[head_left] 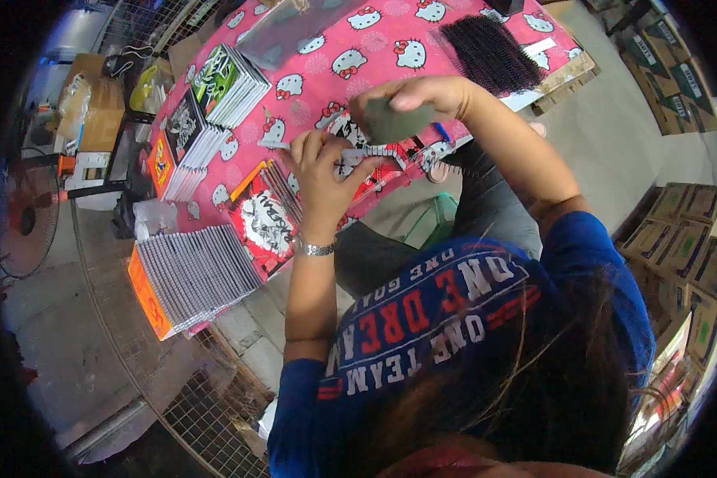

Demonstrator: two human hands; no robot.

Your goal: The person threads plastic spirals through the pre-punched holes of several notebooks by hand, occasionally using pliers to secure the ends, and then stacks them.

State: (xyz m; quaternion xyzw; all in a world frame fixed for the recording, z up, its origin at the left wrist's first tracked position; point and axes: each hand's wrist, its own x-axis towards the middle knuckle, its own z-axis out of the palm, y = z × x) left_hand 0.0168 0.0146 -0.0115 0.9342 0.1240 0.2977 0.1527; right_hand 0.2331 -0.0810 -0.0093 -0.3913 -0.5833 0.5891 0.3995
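Note:
My left hand (320, 171) is closed around the bound edge of a notebook with a red, black and white cover (410, 150), thumb stretched along it. A dark coil (462, 170) sticks out past the right end of that edge. In my right hand (438, 95), just above the notebook, is a flat grey-green rounded piece (398, 123); its exact kind I cannot make out. A narrow white strip (273, 145) shows left of my left fingers. Beside my left wrist lie more red-covered notebooks (267, 223).
A pink patterned cloth covers the table (350, 60). Stacks of coil-bound notebooks (199, 271) and green ones (231, 84) stand at left. A bundle of black coils (490, 52) lies at far right. A fan (28, 215) is at left; cartons (677, 239) are piled at right.

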